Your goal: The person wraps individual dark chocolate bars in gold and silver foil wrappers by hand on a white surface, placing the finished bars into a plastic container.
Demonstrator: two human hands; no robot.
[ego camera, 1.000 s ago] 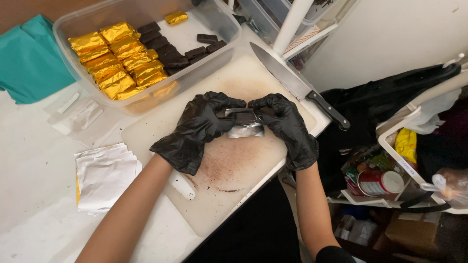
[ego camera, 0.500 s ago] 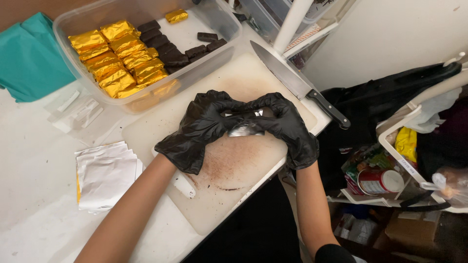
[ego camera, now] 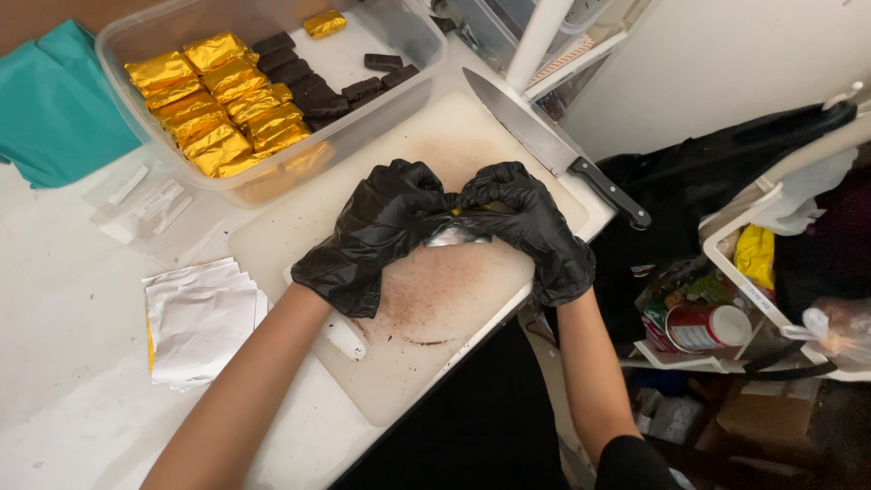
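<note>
White worktop, cluttered; a stained cutting board (ego camera: 426, 299) lies mid-frame with brown smears and crumbs on it.

Foil piece (ego camera: 456, 234): silver, small, at the centre of the frame, resting on the board. Both gloved hands close around it from either side, so only a sliver shows between the fingers; a glint of gold shows just above it. Whether a dark bar sits inside cannot be told.

Left hand (ego camera: 376, 234): black glove, fingers curled over the foil's left end, pinching it. Right hand (ego camera: 526, 227): black glove, fingertips pressing the foil's right end and top, also gripping. The two hands touch at the fingertips above the foil.

Step, as judged: folding or pressing the wrap tight around a piece. The next move would call for small fingertip work on the ends, holding the piece flat on the board so the foil does not tear.

Outward: a clear tub (ego camera: 413, 41) at upper left holds gold-wrapped bars (ego camera: 218, 109) in rows beside bare dark bars (ego camera: 313, 86). A knife (ego camera: 549, 145) lies at upper right of the board, blade pointing up-left. Loose foil sheets (ego camera: 200, 318) are stacked at left. A teal cloth (ego camera: 54, 109) sits at far upper left.
</note>
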